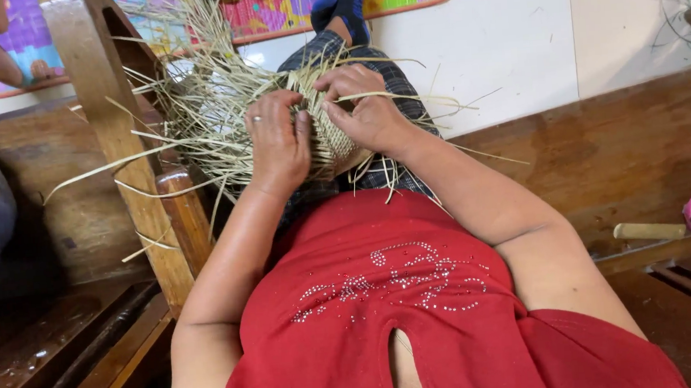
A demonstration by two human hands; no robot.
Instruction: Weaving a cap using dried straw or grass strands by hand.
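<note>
On the person's lap, between the wooden bench arms, the half-woven straw piece [321, 131] sits gripped by the left hand [278, 138] with fingers curled against it while the right hand [365, 107] pinches a loose strand [403, 94], which could snap or slip free if tugged hard.

Red beaded top [386, 313] (perhaps sequinned).
</note>
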